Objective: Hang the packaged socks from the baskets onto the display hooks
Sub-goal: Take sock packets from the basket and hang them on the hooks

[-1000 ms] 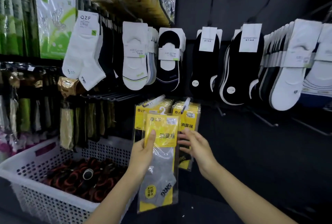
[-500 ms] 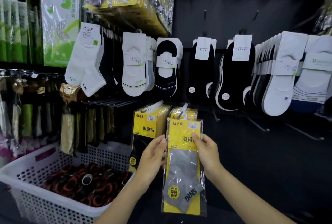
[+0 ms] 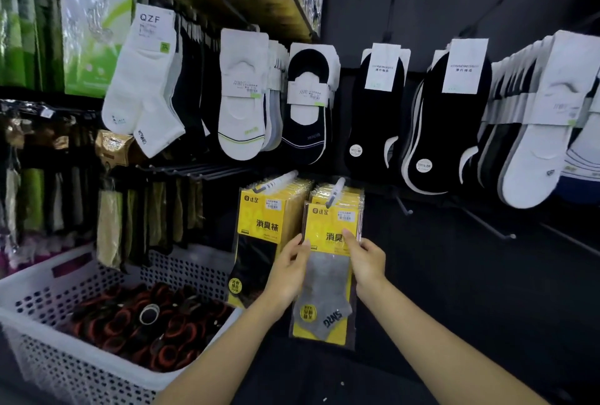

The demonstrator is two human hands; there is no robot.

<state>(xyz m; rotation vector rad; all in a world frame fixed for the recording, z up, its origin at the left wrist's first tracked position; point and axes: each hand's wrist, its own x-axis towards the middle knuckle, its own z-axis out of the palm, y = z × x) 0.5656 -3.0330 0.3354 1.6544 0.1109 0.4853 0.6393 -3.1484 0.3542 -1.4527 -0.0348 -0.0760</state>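
A clear pack with a yellow card and a grey sock [image 3: 328,278] is held up in front of the right-hand stack of yellow packs [image 3: 344,193]. That stack hangs on a white-tipped hook [image 3: 336,190]. My left hand [image 3: 289,271] pinches the pack's left edge. My right hand [image 3: 365,258] pinches its right edge, thumb on the yellow card. The pack's top sits just below the hook tip. A second stack of yellow packs with black socks [image 3: 263,226] hangs on the hook to the left.
A white perforated basket [image 3: 65,365] with dark, red-trimmed socks stands at the lower left. Rows of white and black socks [image 3: 376,112] hang above. Bare hooks [image 3: 487,224] stick out of the dark wall at the right.
Both hands have carried the grey-sock pack from in front of the left stack rightward and up, to the right-hand hook. The right hand, empty before, now pinches the pack's edge.
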